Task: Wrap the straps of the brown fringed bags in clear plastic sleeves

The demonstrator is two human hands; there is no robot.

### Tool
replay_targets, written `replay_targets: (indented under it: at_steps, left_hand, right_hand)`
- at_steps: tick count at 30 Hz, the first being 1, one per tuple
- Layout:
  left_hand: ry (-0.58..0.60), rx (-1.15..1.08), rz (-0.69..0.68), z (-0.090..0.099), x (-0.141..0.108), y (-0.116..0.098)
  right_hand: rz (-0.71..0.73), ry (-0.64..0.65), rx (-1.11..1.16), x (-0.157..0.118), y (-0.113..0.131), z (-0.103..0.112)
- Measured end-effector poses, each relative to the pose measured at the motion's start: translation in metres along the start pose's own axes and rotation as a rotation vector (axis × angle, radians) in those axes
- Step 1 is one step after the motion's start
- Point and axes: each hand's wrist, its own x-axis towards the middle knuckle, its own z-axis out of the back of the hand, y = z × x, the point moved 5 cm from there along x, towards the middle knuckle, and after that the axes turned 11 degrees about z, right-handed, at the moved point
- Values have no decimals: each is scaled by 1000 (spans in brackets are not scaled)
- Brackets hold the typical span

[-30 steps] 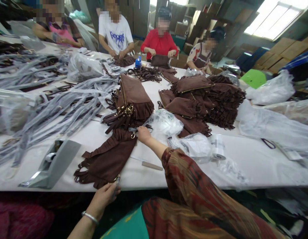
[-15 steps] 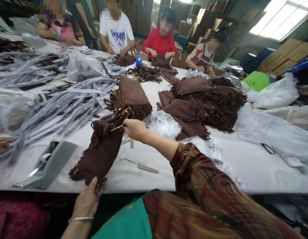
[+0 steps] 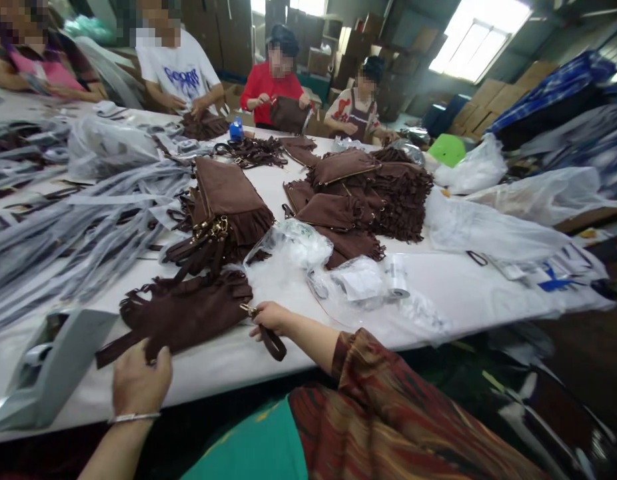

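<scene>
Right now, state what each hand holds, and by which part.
The right hand holds the brown strap near its gold clasp; the left hand is at the fringed bag, its grip unclear.

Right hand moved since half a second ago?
Yes: the right hand shifted away from the gold-clipped brown pouch stack, toward the near table edge.

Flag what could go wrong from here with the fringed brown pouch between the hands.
The fringed brown pouch lies right by the straps of the stacked pouches, so its fringe might snag them. The tape dispenser stands near the left hand and could get knocked. The right hand grips the wrist strap near its gold clasp; a hard pull might strain that.
</scene>
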Motion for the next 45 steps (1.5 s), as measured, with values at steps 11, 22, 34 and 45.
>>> replay_targets:
  at_steps: [11,22,34,45]
  left_hand:
    - [1176,-726,477,-102,-128,-77]
    - [1171,-938,806,-110,-138,-93]
    - [968,-1028,825,-114,-132,-86]
    - [970,-881,761,-127,-127,-51]
  right_hand:
    - [316,-125,-818,-32,28,-18]
    - [526,-71,-962,-115,0,-39]
    - [815,-349,-848,-46,103,73]
    - [387,-219,147,87,118,72]
